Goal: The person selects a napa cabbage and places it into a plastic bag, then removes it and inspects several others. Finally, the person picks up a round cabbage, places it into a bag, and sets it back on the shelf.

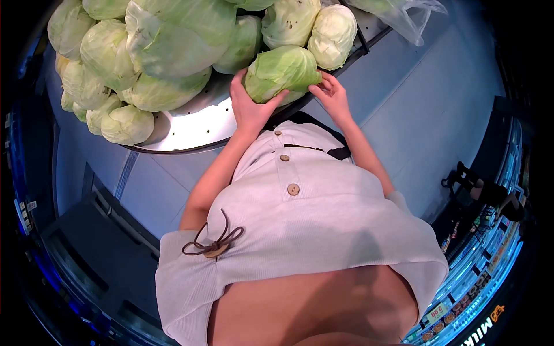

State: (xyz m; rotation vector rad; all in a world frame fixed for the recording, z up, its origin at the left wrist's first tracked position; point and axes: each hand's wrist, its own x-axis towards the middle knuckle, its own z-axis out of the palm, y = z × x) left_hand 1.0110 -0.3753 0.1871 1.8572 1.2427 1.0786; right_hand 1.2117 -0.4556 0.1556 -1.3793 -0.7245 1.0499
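Note:
A pale green cabbage (283,72) rests at the near edge of a metal display tray (196,124). My left hand (249,104) cups its left side from below, fingers wrapped on it. On its right side my right hand (330,93) touches the cabbage with bent fingers. Both forearms reach out over my white buttoned top.
Several more cabbages (161,40) are piled across the tray behind and to the left. A clear plastic bag (404,14) lies at the top right. Grey floor tiles (438,98) lie around the stand. Shelves with price tags (461,300) run along the lower right.

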